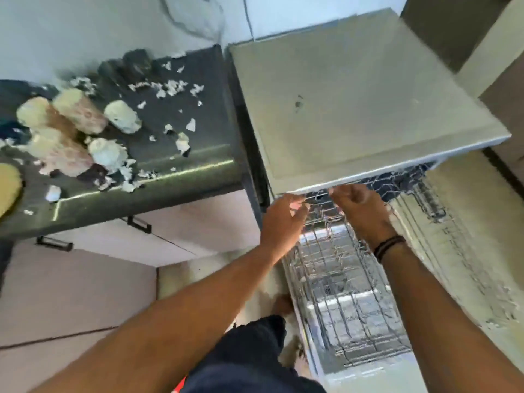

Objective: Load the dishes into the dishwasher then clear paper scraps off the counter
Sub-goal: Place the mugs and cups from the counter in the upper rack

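The dishwasher (354, 109) stands right of the counter, its door (354, 373) folded down. Both my hands reach under its top front edge. My left hand (280, 219) grips the front wire of the upper rack (408, 180); my right hand (360, 205) curls its fingers over the same rack front. Below them the empty lower wire rack (340, 293) sits pulled out over the open door. On the dark counter (175, 171) at the left stand several cups and mugs (79, 109), mostly white, among scattered white paper scraps (170, 86). The view is blurred.
A yellow plate edge (8, 188) shows at the far left of the counter. Pale cabinet fronts with black handles (54, 243) lie under the counter. My legs in dark shorts (249, 358) stand left of the open door. A wall rises behind.
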A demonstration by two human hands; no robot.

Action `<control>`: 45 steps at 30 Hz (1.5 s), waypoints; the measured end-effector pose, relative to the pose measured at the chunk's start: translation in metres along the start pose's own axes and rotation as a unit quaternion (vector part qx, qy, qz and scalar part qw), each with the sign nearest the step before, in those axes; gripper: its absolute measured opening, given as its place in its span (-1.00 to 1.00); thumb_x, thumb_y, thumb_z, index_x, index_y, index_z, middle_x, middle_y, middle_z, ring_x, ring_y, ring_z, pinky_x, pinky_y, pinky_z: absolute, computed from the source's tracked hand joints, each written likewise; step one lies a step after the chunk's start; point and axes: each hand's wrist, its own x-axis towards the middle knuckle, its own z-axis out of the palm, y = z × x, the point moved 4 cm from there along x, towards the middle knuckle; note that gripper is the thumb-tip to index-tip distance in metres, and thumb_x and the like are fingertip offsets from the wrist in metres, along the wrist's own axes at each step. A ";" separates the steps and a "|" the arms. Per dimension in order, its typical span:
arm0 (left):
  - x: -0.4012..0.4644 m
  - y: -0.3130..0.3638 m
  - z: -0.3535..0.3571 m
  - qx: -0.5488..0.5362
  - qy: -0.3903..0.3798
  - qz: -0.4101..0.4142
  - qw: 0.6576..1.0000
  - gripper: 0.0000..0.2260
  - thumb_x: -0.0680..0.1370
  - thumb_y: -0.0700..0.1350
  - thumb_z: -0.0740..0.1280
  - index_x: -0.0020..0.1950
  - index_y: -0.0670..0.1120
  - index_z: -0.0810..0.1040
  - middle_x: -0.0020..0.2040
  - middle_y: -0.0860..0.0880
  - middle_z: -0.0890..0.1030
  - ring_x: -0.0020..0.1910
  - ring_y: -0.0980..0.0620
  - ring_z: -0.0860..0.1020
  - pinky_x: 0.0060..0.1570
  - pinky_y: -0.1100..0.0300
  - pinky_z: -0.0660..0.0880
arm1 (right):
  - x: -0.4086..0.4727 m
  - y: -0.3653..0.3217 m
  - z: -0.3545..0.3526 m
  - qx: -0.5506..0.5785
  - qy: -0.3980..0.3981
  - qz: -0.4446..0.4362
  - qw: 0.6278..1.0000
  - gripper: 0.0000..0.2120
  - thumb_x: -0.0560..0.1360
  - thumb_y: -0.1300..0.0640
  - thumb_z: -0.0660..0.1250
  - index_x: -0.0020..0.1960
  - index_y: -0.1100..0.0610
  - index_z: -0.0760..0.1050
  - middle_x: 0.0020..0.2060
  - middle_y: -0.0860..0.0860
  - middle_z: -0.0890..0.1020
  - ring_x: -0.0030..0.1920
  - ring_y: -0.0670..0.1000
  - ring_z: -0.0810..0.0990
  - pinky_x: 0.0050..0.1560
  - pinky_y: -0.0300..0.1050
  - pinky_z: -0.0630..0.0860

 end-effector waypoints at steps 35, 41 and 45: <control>-0.010 -0.150 -0.397 -0.129 0.378 -0.167 0.902 -0.68 0.50 0.05 0.49 0.22 0.02 0.60 0.17 0.00 0.59 0.09 0.12 0.58 0.10 0.15 0.57 | 0.016 -0.248 0.395 -0.149 -0.253 -0.206 0.933 -0.36 0.46 -0.14 0.45 0.44 0.09 0.38 0.30 0.10 0.50 0.26 0.08 0.52 0.29 0.13 0.51; 0.035 -0.147 -0.413 -0.127 0.387 -0.185 0.894 -0.64 0.50 -0.01 0.52 0.24 -0.07 0.61 0.14 -0.03 0.64 0.08 0.05 0.61 0.16 0.11 0.56 | 0.061 -0.264 0.422 -0.189 -0.292 -0.205 0.915 -0.43 0.52 -0.06 0.43 0.45 0.12 0.40 0.33 0.10 0.52 0.31 0.07 0.50 0.29 -0.07 0.39; 0.061 -0.143 -0.420 -0.071 0.363 -0.203 0.907 -0.45 0.45 -0.02 0.57 0.40 -0.08 0.52 0.25 0.00 0.59 0.14 0.05 0.57 0.11 0.19 0.50 | 0.085 -0.272 0.442 -0.219 -0.338 -0.205 0.892 -0.50 0.53 -0.01 0.42 0.42 0.09 0.46 0.30 0.07 0.56 0.30 0.04 0.51 0.25 -0.16 0.36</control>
